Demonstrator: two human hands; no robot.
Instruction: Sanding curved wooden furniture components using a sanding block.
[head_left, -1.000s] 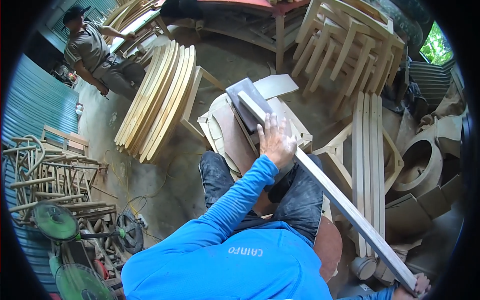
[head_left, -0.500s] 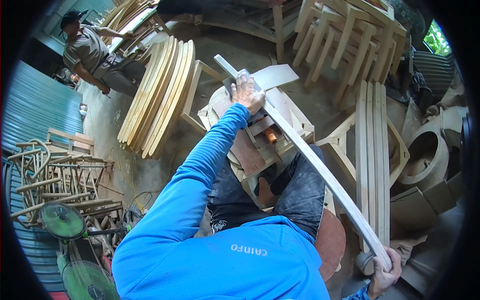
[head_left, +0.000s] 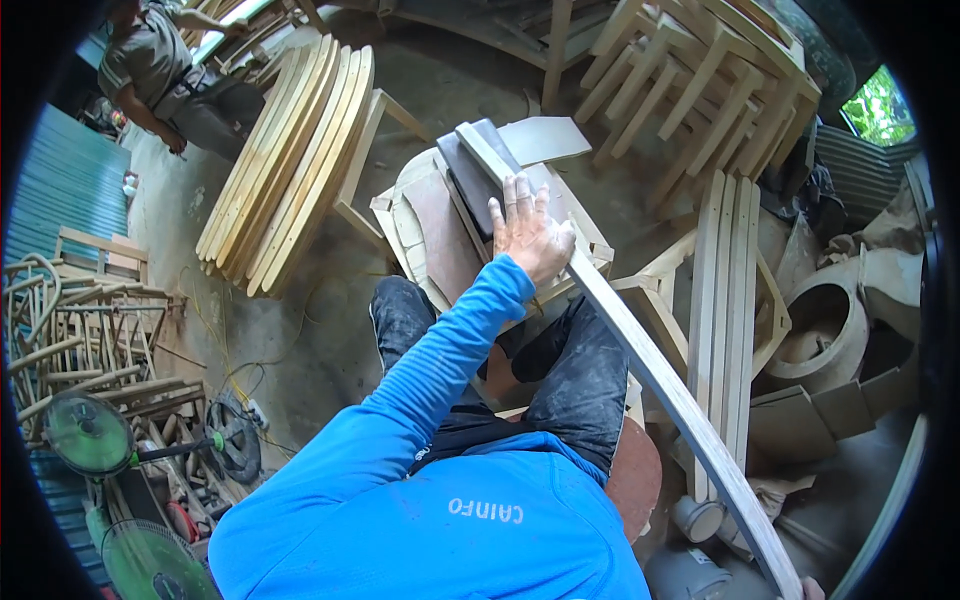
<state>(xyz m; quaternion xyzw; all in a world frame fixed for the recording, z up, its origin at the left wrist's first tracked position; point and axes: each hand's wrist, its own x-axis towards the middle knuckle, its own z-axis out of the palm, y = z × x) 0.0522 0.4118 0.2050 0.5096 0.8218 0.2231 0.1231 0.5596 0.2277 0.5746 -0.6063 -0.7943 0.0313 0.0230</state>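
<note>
A long, pale wooden slat [head_left: 672,385] slants from the work stand in front of me to the lower right. My left hand [head_left: 535,232] lies on its upper part, fingers stretched out and pressing from above. Under that end is a dark, flat-topped block [head_left: 467,190], partly covered by the slat and my hand. It rests on the wooden stand [head_left: 412,235] among pieces of board. My right hand [head_left: 812,589] is at the slat's near end, closed on it; the picture's lower edge cuts off most of this hand.
Curved wooden pieces [head_left: 285,165] lean in a row on the left. Stacked wooden frames [head_left: 700,90] stand at the far right, and straight slats [head_left: 722,320] lie nearer. Green fans [head_left: 88,435] are at lower left. A person [head_left: 150,75] stands at far left.
The slat has slid toward me and down to the right, its far end now over the dark block. My right hand has moved nearly out of view. The fingers of my left hand have spread.
</note>
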